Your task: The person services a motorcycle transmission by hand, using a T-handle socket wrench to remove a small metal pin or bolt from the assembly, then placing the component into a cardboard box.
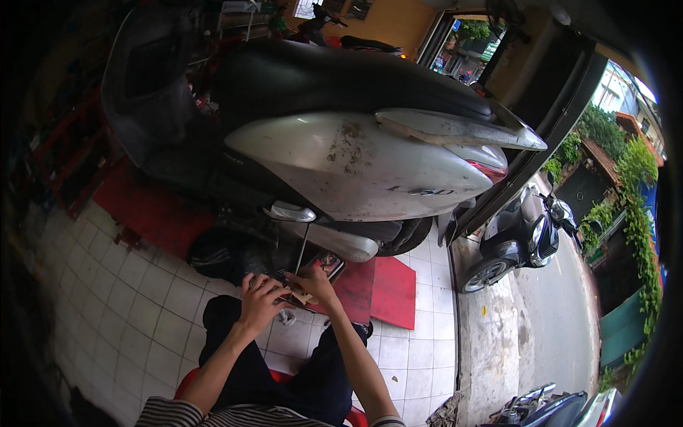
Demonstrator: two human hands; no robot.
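Note:
A silver and black scooter stands across the view, with dirt marks on its side panel. Below it my left hand has its fingers bent against dark parts; what they grip is hidden. Close beside it, my right hand is closed, its fingertips near the lower end of a thin metal rod that rises toward the silver footrest. A small brown piece shows under the right hand. Behind that hand lies an open box of small items, too small to name.
Red platform panels lie under the scooter on white floor tiles. A crumpled clear scrap is near my knees. I sit on a red stool. Another scooter is parked outside at the right; part of one shows lower right.

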